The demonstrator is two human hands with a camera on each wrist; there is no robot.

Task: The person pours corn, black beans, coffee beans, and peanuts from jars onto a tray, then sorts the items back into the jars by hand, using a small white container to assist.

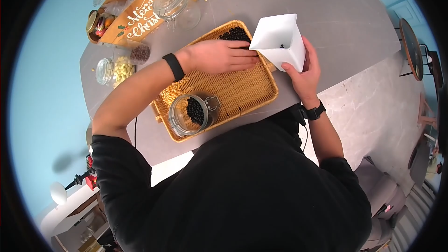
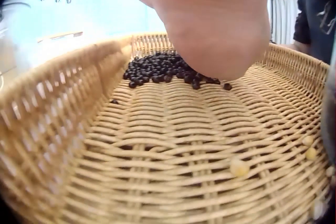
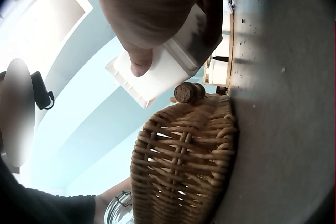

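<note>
A wicker basket [image 1: 233, 88] lies on the table, with black beans [image 1: 235, 33] heaped at its far end and yellow corn kernels [image 1: 171, 92] at its near left. My left hand [image 1: 219, 57] reaches across the basket with its fingers extended beside the black beans; in the left wrist view the hand hides part of the heap [image 2: 157, 67]. At the basket's right end my right hand [image 1: 305, 72] grips a white square container [image 1: 280, 37], tilted with its mouth toward the basket. A few black beans show inside it. A glass clip-top jar [image 1: 205, 116] holding black beans lies in the basket's near corner.
Beyond the basket stand another glass jar [image 1: 186, 14] and a wooden Christmas crate [image 1: 140, 16]. To the left are a jar of pale pieces [image 1: 122, 71] and a clear container of dark reddish-brown beans [image 1: 140, 53]. The basket's wooden handle [image 3: 188, 92] sticks out near the right hand.
</note>
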